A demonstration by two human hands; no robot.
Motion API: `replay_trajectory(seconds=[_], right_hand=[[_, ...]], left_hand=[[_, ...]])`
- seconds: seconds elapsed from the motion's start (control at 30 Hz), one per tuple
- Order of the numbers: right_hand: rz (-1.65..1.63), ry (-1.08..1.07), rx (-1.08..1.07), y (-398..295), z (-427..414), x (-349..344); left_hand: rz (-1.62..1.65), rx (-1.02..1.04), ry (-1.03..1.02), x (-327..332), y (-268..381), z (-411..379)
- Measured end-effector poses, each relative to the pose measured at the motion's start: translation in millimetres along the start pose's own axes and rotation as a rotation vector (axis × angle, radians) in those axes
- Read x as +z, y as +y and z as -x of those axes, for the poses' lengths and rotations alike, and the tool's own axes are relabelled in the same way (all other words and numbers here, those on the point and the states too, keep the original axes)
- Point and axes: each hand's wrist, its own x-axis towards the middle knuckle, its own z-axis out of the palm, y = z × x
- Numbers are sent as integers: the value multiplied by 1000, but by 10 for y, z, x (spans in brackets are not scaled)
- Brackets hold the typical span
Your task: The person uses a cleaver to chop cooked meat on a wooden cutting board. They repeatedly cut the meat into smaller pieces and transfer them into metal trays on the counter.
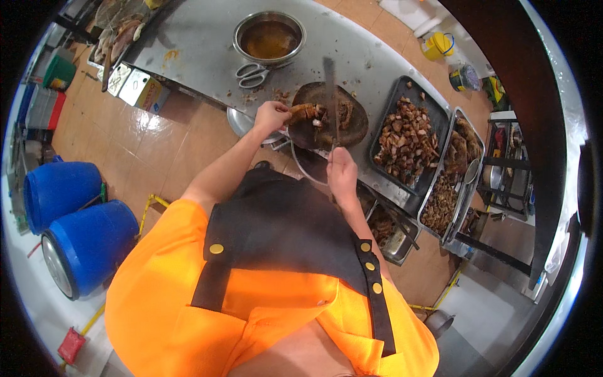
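My left hand grips one end of a browned piece of cooked meat on a round wooden chopping block. In my right hand is the handle of a cleaver or broad knife. Its blade is blurred and stands over the block, just right of the meat's cut end. Small pale and brown bits lie by that end. More scraps of meat rest on the block's right part, partly hidden by the blade.
Scissors lie beside a steel bowl of brownish liquid on the metal table. Chopped meat fills part of a dark tray at right. Beyond it stands a metal tray with minced meat and a ladle. Blue barrels occupy the left floor.
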Motion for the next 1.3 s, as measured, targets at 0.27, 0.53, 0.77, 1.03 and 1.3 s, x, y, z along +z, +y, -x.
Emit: replay_trajectory(seconds=[0.27, 0.53, 0.77, 1.03, 1.3], right_hand=[[226, -26, 33, 655, -21, 193], [-93, 36, -41, -91, -134, 105], [167, -84, 196, 390, -165, 205], [-15, 47, -62, 456, -57, 302], [54, 19, -48, 69, -194, 204]], left_hand=[[-45, -22, -30, 20, 88, 38], [40, 22, 61, 24, -45, -1], [-95, 35, 76, 69, 206, 129], [-30, 52, 48, 82, 4, 18], [-100, 28, 25, 54, 53, 20]])
